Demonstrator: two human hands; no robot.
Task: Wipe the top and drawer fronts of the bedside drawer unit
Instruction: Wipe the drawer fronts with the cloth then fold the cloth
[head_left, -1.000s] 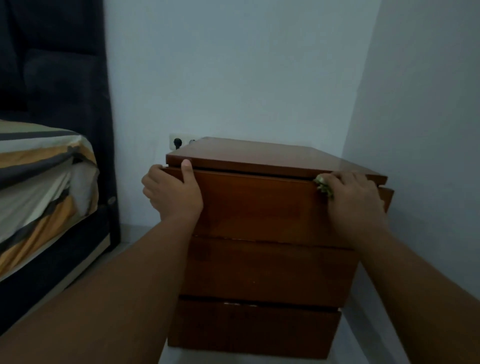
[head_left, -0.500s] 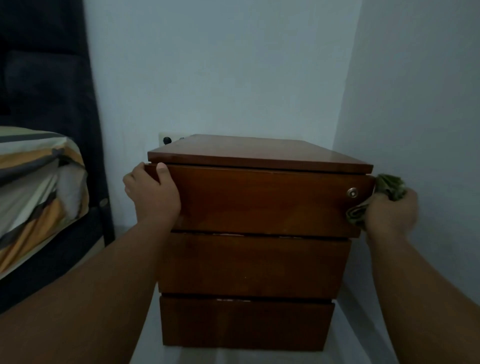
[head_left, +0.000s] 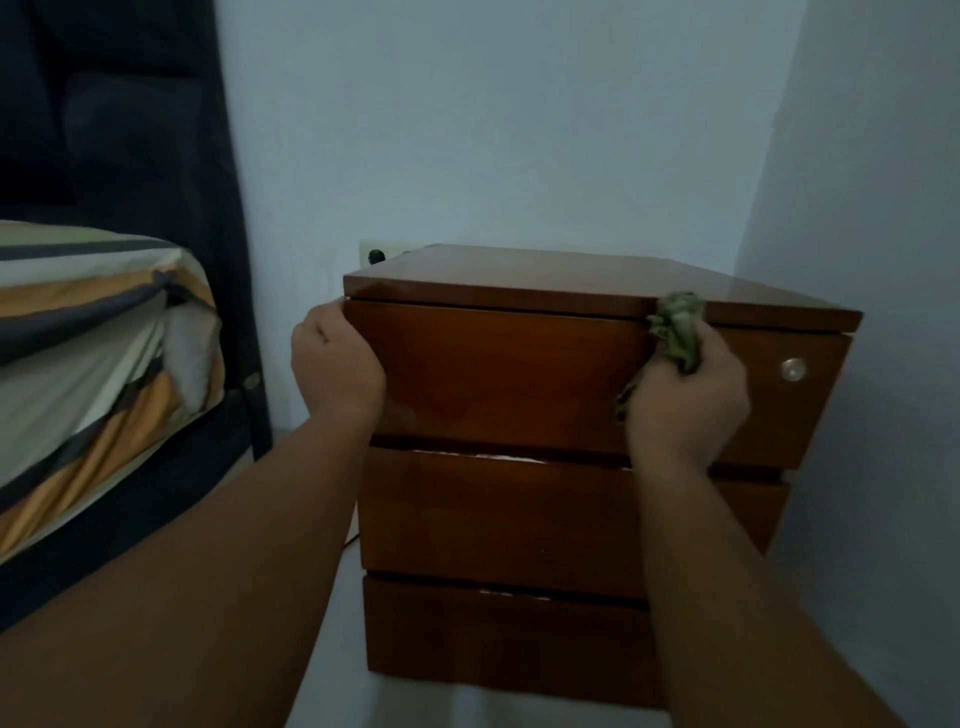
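A brown wooden bedside drawer unit (head_left: 519, 525) with three drawer fronts stands in the room's corner. Its top drawer front (head_left: 498, 374) carries a round metal lock (head_left: 793, 370) at the right. My left hand (head_left: 335, 364) grips the left edge of that top drawer front. My right hand (head_left: 688, 400) holds a crumpled green cloth (head_left: 678, 327) pressed against the top drawer front, right of its middle, just under the unit's top edge.
A bed with striped yellow, grey and white bedding (head_left: 98, 358) and a dark headboard (head_left: 130, 130) lies at the left. A wall socket (head_left: 375, 254) sits behind the unit. White walls close in at the back and right. Pale floor (head_left: 332, 623) shows beside the unit.
My right hand with the cloth has come back from the unit's right side onto the top drawer front, moving left. My left hand has stayed on the left edge.
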